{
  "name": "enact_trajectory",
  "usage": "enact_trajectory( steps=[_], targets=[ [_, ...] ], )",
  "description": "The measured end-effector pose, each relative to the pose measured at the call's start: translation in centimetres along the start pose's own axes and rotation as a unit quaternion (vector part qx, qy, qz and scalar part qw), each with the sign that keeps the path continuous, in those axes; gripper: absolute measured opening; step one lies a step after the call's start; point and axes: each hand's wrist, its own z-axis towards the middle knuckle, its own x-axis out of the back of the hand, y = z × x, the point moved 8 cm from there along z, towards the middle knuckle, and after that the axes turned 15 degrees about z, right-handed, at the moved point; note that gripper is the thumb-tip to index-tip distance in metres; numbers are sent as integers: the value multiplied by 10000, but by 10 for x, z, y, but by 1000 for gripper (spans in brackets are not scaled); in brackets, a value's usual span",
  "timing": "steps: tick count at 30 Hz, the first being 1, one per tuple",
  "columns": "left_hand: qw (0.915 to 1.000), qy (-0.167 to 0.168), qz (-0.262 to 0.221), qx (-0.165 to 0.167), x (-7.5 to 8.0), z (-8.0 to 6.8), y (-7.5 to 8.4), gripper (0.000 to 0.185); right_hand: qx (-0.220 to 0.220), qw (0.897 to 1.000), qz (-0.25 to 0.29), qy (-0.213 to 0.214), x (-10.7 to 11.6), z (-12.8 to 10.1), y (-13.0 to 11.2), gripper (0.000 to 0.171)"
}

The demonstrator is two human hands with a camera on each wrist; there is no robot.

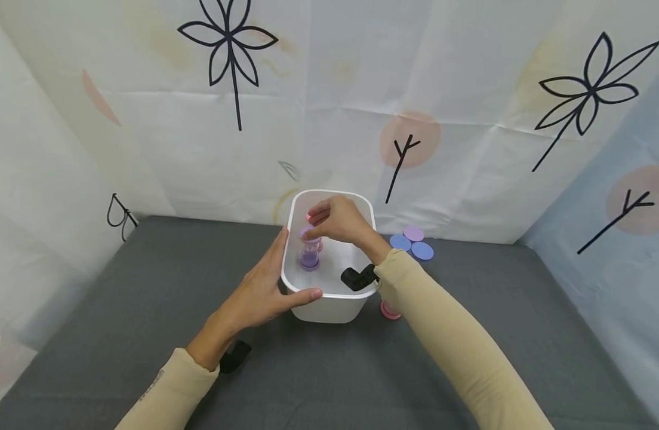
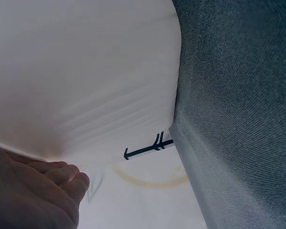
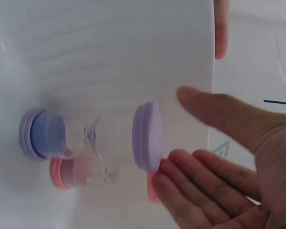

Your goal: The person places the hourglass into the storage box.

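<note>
bin, white plastic, rounded corners, stands on grey desk near back wall. rim and inner wall seen in head view; l. wrist view shows only its blank outer side.

left hand: grips near-left corner of bin, thumb over rim, fingers along outer left wall. l. wrist view catches just part of the fingers, pressed to the wall; rest cut off.

right hand: reaches into bin from above, fingers loosely bent, tips at top cap of purple hourglass. r. wrist view: fingertips touch cap's edge, thumb apart from it, not wrapped round; whether it's a true pinch can't tell.

purple hourglass: upright on bin floor, left part, clear glass, purple caps both ends. top cap half hidden by hand in head view.

pink hourglass: just beside/behind purple one, mostly hidden; pink base plain in r. wrist view, a pink bit at fingertips in head view.

discs: three flat round ones, 2 blue, 1 lilac, on desk right of bin, overlapping.

pink item: on desk by bin's right side, mostly covered by right sleeve, kind can't tell.

black wrist straps w/ cameras on both wrists, partly seen.

backdrop: white cloth, black flower prints, creased.
</note>
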Motion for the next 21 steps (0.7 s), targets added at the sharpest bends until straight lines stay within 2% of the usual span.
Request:
enact_trajectory(
  steps=[5, 12, 21],
  targets=[
    [10000, -58, 10, 33, 0, 0, 0, 124, 59, 9998, 174, 112, 10, -5, -7, 52],
    [10000, -28, -15, 17, 0, 0, 0, 124, 215, 9968, 749, 185, 28, -18, -20, 51],
    [9999, 35, -102, -129, 1, 2, 1, 123, 583, 9884, 1388, 203, 53, -55, -33, 49]
  ],
)
